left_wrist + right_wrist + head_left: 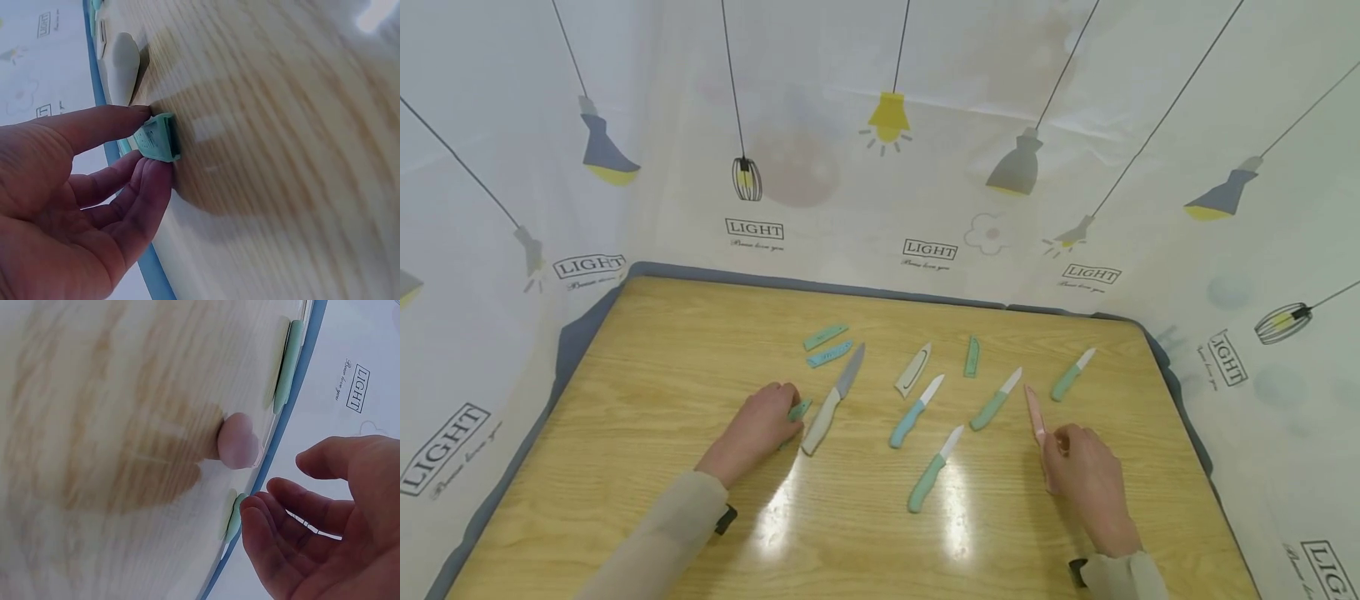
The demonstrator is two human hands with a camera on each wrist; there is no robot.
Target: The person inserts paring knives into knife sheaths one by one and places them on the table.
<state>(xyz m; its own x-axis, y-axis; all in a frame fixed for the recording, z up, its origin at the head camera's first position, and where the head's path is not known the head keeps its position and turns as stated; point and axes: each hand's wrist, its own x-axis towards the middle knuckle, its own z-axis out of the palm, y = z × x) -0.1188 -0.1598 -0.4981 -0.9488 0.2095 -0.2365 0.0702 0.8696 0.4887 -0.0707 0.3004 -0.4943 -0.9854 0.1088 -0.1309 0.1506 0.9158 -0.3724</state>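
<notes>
My left hand (766, 421) pinches a green knife sheath (156, 139) between thumb and fingers, low over the wood; its open end shows in the left wrist view. Just right of it lies a cream-handled knife (822, 423) with a bare grey blade. Over at the right, my right hand (1084, 467) hovers by a pink knife (1036, 412) that lies on the table, pink along its blade too. The right wrist view shows the thumb and fingers parted, with the pink handle (236, 442) beyond the fingertips.
Between the hands lie a blue knife (907, 425) and green knives (927, 485) (991, 410) with bare white blades. Another green knife (1064, 382) lies far right. Loose sheaths, green (825, 337), blue (830, 354), cream (913, 370) and green (972, 357), lie farther back.
</notes>
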